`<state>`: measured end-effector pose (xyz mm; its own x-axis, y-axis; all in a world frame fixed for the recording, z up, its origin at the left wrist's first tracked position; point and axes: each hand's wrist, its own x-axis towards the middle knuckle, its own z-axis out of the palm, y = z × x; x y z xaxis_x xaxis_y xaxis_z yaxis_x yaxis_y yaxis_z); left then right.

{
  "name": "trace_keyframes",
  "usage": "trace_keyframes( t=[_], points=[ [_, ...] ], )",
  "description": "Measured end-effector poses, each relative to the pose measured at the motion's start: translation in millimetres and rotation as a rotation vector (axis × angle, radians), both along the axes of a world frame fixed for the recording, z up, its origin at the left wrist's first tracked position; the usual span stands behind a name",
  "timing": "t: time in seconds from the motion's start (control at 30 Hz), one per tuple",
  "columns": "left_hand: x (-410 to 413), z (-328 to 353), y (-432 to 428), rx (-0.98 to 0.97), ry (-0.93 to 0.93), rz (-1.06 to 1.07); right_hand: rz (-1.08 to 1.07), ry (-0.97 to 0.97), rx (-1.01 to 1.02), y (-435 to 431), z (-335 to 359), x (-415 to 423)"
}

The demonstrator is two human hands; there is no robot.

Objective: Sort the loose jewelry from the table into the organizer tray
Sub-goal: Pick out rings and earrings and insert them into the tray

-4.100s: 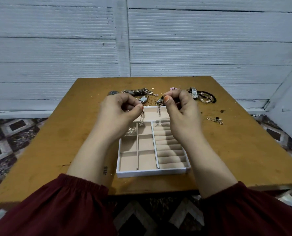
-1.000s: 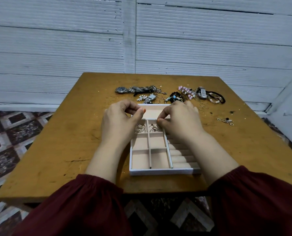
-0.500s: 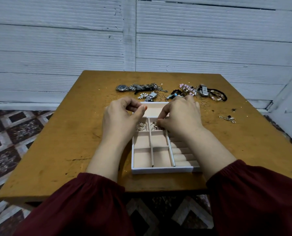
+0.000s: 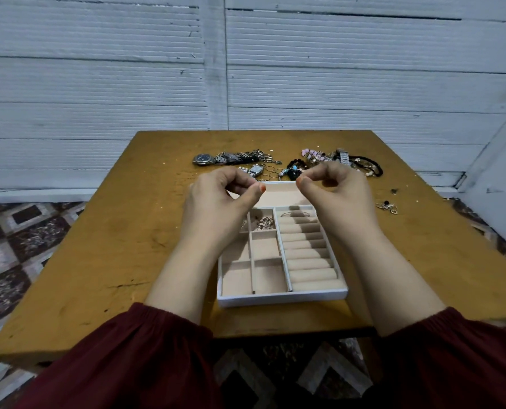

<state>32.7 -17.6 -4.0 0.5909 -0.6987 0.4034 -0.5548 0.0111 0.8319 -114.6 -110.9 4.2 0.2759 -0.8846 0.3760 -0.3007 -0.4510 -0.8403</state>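
Curled fingers (image 4: 234, 179) hide whether the left hand (image 4: 216, 203) or right hand (image 4: 341, 196) holds anything.

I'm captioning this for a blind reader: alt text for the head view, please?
A person's left hand and right hand hover, fingers curled, over a white organizer tray on a wooden table. Loose jewelry lies beyond the tray; a few pieces already sit inside.

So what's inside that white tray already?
A small heap of gold-toned pieces lies in one far compartment, and a thin ring sits on the top roll. The near compartments look empty. The left hand covers the far left compartment.
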Motion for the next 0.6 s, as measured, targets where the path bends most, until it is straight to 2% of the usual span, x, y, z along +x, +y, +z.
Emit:
trace_keyframes(
  t=[0.23,0.43,0.6],
  points=[
    [-24,20,-21,0.044,-0.065,-0.131,-0.105,-0.275,0.079,-20,2,-32],
    [-45,44,-54,0.153,-0.246,-0.174,-0.179,-0.3,0.062,-47,7,-54],
    [-53,49,-84,0.199,-0.292,-0.177,-0.2,-0.308,0.047,-69,5,-64]
  ],
)
